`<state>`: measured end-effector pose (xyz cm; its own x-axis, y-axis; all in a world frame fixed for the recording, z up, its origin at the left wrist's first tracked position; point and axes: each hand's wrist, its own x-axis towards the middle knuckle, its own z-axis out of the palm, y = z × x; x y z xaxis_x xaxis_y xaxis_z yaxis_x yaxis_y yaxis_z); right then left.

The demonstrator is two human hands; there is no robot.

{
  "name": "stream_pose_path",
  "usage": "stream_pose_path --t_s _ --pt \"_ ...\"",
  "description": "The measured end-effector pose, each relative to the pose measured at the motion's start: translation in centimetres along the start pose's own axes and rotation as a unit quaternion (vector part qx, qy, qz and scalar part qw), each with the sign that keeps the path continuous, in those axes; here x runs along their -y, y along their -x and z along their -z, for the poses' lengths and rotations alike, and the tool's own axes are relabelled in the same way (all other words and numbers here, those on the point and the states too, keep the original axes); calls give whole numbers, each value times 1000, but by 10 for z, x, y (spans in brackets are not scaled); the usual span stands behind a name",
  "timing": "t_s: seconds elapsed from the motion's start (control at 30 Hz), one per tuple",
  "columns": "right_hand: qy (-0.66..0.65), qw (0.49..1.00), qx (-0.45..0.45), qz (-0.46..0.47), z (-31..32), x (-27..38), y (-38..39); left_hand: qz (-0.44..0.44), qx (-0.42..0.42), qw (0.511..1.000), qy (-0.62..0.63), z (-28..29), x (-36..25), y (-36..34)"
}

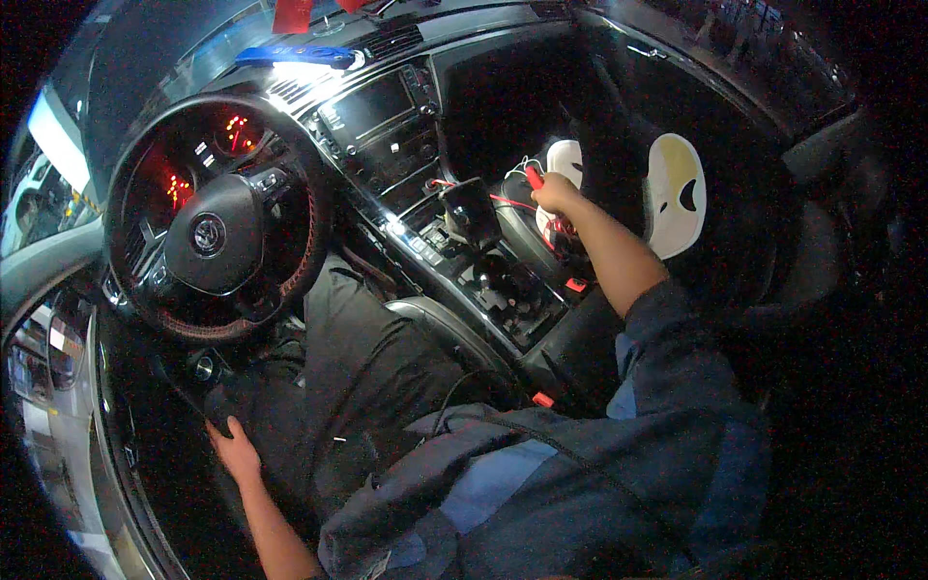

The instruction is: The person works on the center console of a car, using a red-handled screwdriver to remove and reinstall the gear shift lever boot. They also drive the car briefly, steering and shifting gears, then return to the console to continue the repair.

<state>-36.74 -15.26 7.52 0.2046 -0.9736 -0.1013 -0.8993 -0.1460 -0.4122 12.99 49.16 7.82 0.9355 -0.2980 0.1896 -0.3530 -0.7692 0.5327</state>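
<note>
My right hand (555,196) is closed round a red-handled item (534,176), held over the passenger seat among red and black leads. Behind it lies a white pad (565,159) with dark markings, partly hidden. A black box-like object (466,215) with red wire stands on the centre console. A white and pale-yellow pad (677,198) with black shapes lies farther right. My left hand (235,449) hangs low beside my left leg, thumb and fingers apart, near the seat's edge; its fingertips are partly in shadow.
The steering wheel (215,224) and lit instrument cluster are at the left. A centre screen (365,108) is in the dashboard, with a blue lit bar lamp (295,58) above it. The gear area (493,290), red buckle sockets (543,399) and the door sill (116,435) frame my seat.
</note>
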Motion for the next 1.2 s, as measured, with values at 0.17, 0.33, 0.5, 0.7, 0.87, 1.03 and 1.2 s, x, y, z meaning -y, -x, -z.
stream_pose_path --t_s 0.17,0.33,0.5,0.7,0.87,1.03,1.2 --pt "-47 995 -43 75 -28 -20 -24 35 5 999 -7 4 -7 8" --pt "52 997 -41 44 -49 -37 -27 33 -10 999 -35 7 -19 15" --pt "127 991 -40 -20 -38 -22 -11 73 -1 997 -34 13 -31 19" --pt "-110 958 -225 138 -26 73 21 74 1 997 -14 10 -30 17" --pt "-102 885 -266 368 -23 125 61 69 -10 997 -28 9 -26 17" --pt "-5 908 -185 377 -35 137 88 87 -15 995 -56 5 -23 14" --pt "55 935 -85 340 -39 125 79 59 -22 998 -25 3 -16 15"
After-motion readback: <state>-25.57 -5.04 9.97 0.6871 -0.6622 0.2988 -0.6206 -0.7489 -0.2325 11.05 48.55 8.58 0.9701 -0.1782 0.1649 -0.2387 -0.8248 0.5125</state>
